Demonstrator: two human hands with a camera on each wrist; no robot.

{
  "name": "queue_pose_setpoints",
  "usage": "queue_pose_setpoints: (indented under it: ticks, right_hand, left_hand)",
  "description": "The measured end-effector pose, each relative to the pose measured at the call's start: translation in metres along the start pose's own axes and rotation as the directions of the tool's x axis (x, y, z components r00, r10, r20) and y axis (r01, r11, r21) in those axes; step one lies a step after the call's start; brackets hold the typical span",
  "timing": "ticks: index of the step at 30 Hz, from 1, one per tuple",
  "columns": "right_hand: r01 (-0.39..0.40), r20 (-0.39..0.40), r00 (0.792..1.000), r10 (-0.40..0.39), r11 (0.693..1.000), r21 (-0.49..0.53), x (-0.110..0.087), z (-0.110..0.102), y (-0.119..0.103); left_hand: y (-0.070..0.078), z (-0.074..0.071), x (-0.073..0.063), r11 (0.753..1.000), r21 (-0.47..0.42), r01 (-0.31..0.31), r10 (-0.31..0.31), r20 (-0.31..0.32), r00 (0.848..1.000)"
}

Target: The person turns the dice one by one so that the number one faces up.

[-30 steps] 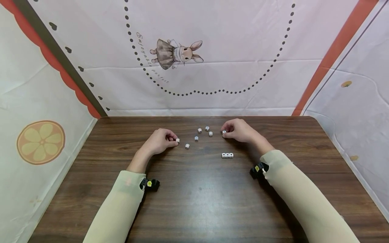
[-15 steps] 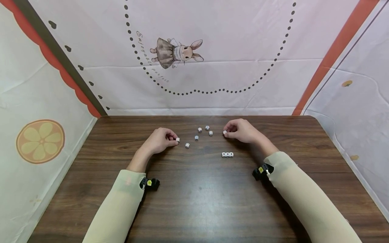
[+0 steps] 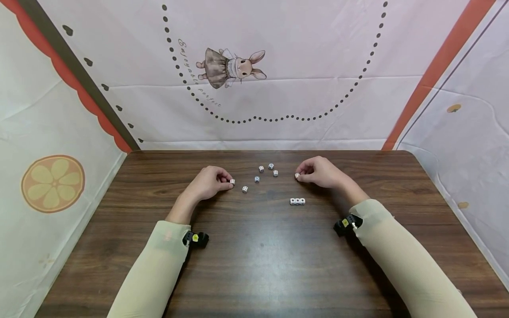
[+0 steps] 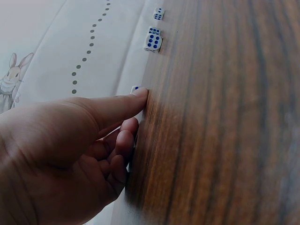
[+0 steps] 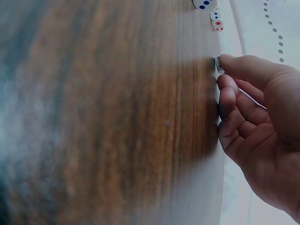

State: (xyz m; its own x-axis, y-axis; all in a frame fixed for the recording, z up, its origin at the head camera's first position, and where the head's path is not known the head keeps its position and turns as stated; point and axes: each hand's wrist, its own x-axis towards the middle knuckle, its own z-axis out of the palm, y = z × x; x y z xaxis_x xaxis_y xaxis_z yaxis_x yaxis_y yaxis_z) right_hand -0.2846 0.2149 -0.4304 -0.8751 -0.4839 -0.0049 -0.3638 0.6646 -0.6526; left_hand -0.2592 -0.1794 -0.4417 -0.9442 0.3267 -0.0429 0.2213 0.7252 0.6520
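In the head view my left hand (image 3: 207, 182) pinches a white die (image 3: 232, 181) between thumb and fingers at the table surface, left of the scattered dice. In the left wrist view the thumb covers most of that die (image 4: 135, 88). My right hand (image 3: 321, 172) grips another white die (image 3: 297, 176) at its fingertips, right of the loose group; only a sliver of this die (image 5: 219, 64) shows in the right wrist view. Between the hands lie several separate dice, among them a die (image 3: 245, 189) nearest the left hand and a die (image 3: 275, 173) closer to the right.
Three dice in a touching row (image 3: 297, 201) sit in front of the right hand, each with one large dot on top. The brown wooden table (image 3: 254, 265) ends at a pale printed cloth (image 3: 302, 101) behind. Both wrists wear small black cameras.
My right hand has shifted slightly right and toward me, and its die has moved with it, away from the loose dice. The left hand stays in place on its die.
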Motion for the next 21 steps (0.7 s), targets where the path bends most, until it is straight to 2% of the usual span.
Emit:
queue_pose_setpoints:
  ticks: [13,21]
  right_hand:
    - [0.001,0.007,1.0,-0.001,1.0,-0.003,-0.0012,0.0006,-0.0016]
    - [0.04,-0.003,0.999,-0.04,0.998,-0.044,0.0013,0.004,-0.003]
  left_hand:
    - [-0.0011,0.001,0.0005,1.0,-0.004,0.0,0.0,0.001,1.0]
    - [0.0005,0.0007,-0.0001,1.0,-0.011,0.001,-0.001,0.002,1.0]
